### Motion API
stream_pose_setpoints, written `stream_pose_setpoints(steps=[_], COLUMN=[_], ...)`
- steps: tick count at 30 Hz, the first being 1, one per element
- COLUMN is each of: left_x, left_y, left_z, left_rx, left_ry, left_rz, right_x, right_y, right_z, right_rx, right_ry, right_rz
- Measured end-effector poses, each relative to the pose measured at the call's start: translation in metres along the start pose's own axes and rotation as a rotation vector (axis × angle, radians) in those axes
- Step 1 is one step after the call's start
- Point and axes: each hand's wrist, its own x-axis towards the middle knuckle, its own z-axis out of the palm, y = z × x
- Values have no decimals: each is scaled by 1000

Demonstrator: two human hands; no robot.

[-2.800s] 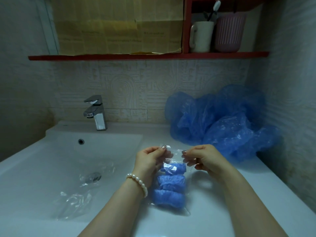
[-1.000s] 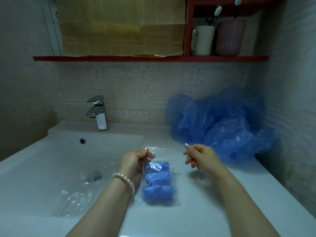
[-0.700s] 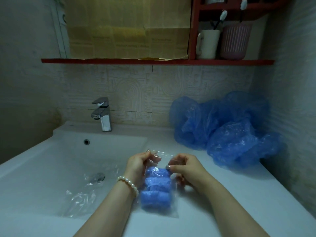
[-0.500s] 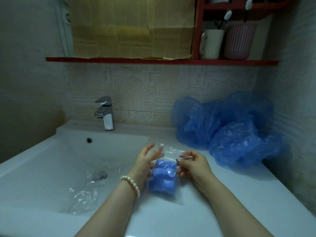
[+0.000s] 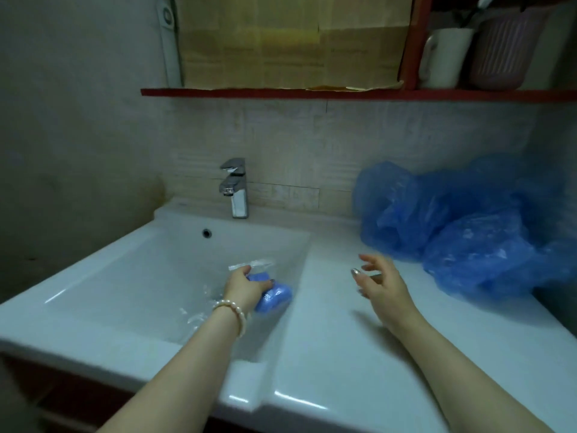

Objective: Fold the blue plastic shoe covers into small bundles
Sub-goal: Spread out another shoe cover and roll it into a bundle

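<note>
My left hand (image 5: 245, 285), with a pearl bracelet on the wrist, is closed around a clear plastic bag of folded blue shoe-cover bundles (image 5: 274, 295) and holds it over the right side of the white sink basin (image 5: 131, 285). My right hand (image 5: 379, 281) hovers above the white counter (image 5: 359, 354) with its fingers spread and nothing in it. A loose pile of unfolded blue plastic shoe covers (image 5: 468, 232) lies at the back right corner against the wall.
A chrome faucet (image 5: 234, 187) stands behind the basin. Crumpled clear plastic (image 5: 195, 314) lies in the basin under my left forearm. A red shelf (image 5: 343, 93) overhead holds a white mug (image 5: 443, 57) and a ribbed pink cup (image 5: 505, 48).
Both hands were pinching the top of the bag on the counter. Now my right hand has let go and my left hand has carried the bag left over the basin.
</note>
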Motion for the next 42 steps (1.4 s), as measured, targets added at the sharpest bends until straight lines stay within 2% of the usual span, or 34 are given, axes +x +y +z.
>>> stream_pose_setpoints(steps=[4, 7, 9, 11, 13, 15, 18, 20, 23, 25, 28, 31, 35, 38, 42], left_x=[12, 35, 38, 35, 42, 69, 105, 65, 48, 43, 36, 29, 19, 8, 4], left_y=[-11, -30, -35, -33, -38, -58, -85, -53, -35, -28, -12, 10, 42, 60, 72], left_z=[-27, -52, -68, -78, -81, -81, -68, -63, -47, -34, -7, 22, 61, 86, 101], left_rx=[164, 367, 625, 794, 910, 1011, 1096, 1095, 1004, 951, 827, 695, 588, 567, 527], left_ry=[-90, -18, 69, 79, 9, -134, -219, -193, -115, -54, -39, -40, -135, -197, -282], left_rz=[-20, -83, -121, -162, -224, -300, -269, -207, -76, 29, 192, 309, 381, 419, 433], right_x=[-6, -8, -7, -6, -3, 1, 6, 10, 24, 36, 49, 57, 72, 95, 121], right_y=[-1, -2, -1, -2, -4, -6, -5, -1, 3, 6, 17, 26, 20, -2, -28], right_z=[9, 14, 17, 18, 20, 23, 27, 29, 24, 12, -9, -16, -15, -20, -32], right_rx=[-461, -709, -752, -781, -820, -852, -873, -886, -855, -839, -802, -852, -900, -871, -825], right_ry=[-116, -182, -193, -211, -241, -261, -278, -179, 235, 447, 556, 506, 375, 277, 126], right_rz=[-238, -356, -391, -412, -419, -417, -414, -398, -412, -362, -215, -154, -130, -18, 221])
